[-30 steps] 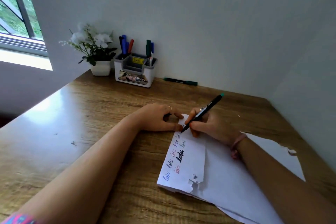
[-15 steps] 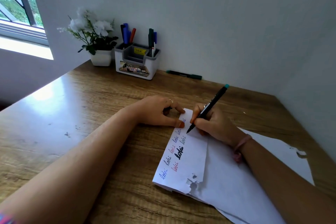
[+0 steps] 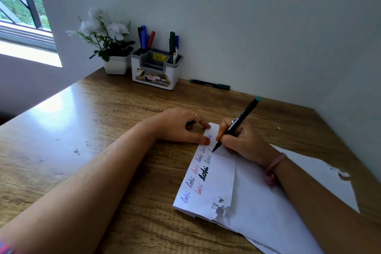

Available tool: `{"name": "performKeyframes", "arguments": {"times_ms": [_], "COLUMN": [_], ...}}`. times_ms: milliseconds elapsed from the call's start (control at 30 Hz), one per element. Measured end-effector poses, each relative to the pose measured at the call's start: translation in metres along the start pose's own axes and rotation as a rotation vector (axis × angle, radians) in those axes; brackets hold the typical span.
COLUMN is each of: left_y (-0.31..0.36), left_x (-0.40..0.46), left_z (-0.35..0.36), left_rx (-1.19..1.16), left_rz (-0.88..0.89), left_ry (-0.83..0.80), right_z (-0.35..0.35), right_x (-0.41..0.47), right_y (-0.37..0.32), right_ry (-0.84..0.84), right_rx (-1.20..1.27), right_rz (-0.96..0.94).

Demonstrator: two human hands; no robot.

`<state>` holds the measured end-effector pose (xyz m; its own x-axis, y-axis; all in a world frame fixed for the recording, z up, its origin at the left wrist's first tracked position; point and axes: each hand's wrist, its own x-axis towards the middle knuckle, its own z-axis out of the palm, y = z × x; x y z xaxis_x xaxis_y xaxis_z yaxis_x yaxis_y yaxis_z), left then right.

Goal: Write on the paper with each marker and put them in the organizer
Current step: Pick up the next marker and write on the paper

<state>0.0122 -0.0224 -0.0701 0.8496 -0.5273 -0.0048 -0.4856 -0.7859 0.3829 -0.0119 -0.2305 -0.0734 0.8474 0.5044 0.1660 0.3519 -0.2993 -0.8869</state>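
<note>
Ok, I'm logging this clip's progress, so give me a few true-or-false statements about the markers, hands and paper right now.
1. The right hand holds a marker with its tip on the paper. True.
2. The left hand holds a second marker. False: it rests on the paper's edge.
3. A green marker lies on the desk beside the organizer. True.
4. The organizer is empty. False: several markers stand in it.
</note>
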Motion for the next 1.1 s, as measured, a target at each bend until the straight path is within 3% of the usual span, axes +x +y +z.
{"name": "performKeyframes", "arguments": {"times_ms": [1100], "left_y": [0.0002], "left_x": [0.0001], "left_z": [0.0003], "left_rx": [0.025], "left_rz": [0.031], "left_ry": [0.025], "right_z": [0.0009], "right_x": [0.0027], "right_y": [0.0026], "right_ry": [0.107], "right_rx": [-0.080], "right_rz": [-0.027]}}
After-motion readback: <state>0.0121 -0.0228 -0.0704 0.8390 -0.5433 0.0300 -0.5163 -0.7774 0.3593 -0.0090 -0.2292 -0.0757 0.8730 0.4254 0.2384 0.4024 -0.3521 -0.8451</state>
